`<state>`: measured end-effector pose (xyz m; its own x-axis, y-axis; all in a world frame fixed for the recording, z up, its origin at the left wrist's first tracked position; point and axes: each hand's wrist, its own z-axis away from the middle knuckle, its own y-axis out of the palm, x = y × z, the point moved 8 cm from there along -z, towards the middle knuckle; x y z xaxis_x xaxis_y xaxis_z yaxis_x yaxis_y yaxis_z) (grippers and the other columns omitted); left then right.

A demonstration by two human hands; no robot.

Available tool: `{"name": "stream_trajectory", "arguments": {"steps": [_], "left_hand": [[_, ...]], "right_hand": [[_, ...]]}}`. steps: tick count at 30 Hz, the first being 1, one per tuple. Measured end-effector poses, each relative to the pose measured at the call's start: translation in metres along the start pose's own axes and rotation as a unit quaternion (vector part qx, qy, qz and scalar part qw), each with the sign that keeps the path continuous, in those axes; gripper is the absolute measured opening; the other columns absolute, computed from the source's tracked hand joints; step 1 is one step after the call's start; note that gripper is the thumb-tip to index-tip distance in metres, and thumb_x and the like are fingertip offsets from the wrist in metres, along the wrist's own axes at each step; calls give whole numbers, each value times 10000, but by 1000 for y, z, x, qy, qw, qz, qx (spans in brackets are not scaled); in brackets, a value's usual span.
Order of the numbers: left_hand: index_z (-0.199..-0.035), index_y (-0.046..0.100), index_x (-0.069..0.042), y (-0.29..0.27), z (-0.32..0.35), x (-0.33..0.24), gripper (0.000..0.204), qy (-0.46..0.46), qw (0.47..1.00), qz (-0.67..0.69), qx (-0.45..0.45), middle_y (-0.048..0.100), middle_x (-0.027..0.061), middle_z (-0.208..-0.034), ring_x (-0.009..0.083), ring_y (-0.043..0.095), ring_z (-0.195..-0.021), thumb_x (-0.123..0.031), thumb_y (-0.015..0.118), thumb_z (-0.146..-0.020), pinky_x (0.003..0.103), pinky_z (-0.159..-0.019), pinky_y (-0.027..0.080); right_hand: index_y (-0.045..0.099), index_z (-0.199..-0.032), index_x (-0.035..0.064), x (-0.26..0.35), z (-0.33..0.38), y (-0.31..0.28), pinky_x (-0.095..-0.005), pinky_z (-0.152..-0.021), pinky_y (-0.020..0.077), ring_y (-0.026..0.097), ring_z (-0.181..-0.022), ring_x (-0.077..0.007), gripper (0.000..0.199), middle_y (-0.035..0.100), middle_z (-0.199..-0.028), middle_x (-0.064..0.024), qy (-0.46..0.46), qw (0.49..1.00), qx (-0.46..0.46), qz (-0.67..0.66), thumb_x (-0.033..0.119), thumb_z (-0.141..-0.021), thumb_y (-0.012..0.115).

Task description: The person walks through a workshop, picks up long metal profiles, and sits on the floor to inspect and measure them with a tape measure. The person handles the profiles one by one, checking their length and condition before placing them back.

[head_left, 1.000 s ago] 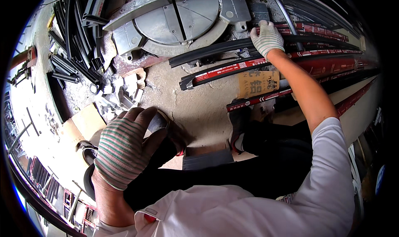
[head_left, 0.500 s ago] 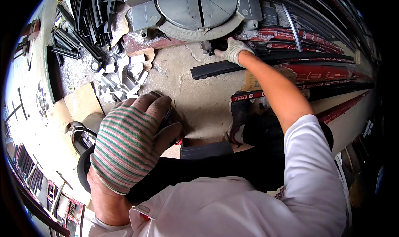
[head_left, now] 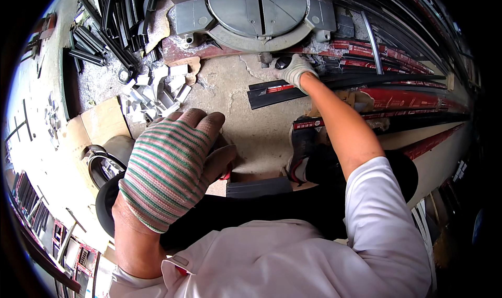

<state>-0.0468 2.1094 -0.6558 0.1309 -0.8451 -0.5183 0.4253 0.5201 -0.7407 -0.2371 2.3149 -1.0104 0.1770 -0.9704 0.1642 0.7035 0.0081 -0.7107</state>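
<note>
My right hand (head_left: 296,71), in a pale knitted glove, reaches forward to the front of a grey miter saw base (head_left: 285,43). Its fingers are closed around a small black rounded object (head_left: 283,62) whose kind I cannot make out. Directly below that hand lie the ends of long black profiles (head_left: 272,98), one with a red-and-white strip. Nearer to me, my left hand (head_left: 170,167) hangs palm down in a pink, green and white striped glove with dark fingertips. Its fingers are loosely bent with the thumb apart. What is under its palm is hidden, but no held thing shows.
Silvery metal offcuts (head_left: 154,96) are heaped left of centre, near a torn cardboard sheet (head_left: 102,120) and a dark round container (head_left: 104,167). Black profile pieces (head_left: 112,26) pile up at far left. Long red-wrapped profiles (head_left: 402,99) run along the right. My shoe (head_left: 300,151) stands near the middle.
The view has shifted slightly. My right hand has drawn back a little from the saw base with the black object. A red-and-white strip now shows between the black profile ends.
</note>
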Motion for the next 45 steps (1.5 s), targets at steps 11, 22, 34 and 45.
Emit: {"name": "stream_trajectory", "arguments": {"steps": [11,22,34,45], "left_hand": [[-1178,641,10,-9,20,-4,398,12,997,-7,-73,675,218,-995,403,662,-911,-280,683,-908,435,-799,529],[-1110,670,20,-19,8,-17,287,81,972,137,-173,719,153,-871,231,707,-793,-180,724,-912,343,-726,563],[-1028,659,57,-12,9,-15,298,105,931,317,-148,711,100,-877,129,626,-794,-208,745,-922,319,-746,542],[-930,688,8,-11,22,-36,320,103,937,320,-96,687,59,-765,109,654,-708,-305,753,-919,271,-672,545]], "right_hand": [[567,-1267,88,76,140,-102,-311,-916,528,612,-1005,-156,590,626,-1112,-39,-268,724,124,-624,260,-778,849],[482,-1304,99,142,282,-174,-341,-1014,502,614,-1116,-199,769,622,-1191,-80,-452,805,-55,-381,89,-640,870],[514,-1246,58,123,313,-149,-284,-818,553,605,-920,-102,536,610,-1043,-44,-382,820,-129,-406,171,-810,803],[475,-1439,19,131,366,-175,-366,-1050,470,590,-1220,-279,783,607,-1320,-176,-496,833,-236,-71,465,-861,759]]}}
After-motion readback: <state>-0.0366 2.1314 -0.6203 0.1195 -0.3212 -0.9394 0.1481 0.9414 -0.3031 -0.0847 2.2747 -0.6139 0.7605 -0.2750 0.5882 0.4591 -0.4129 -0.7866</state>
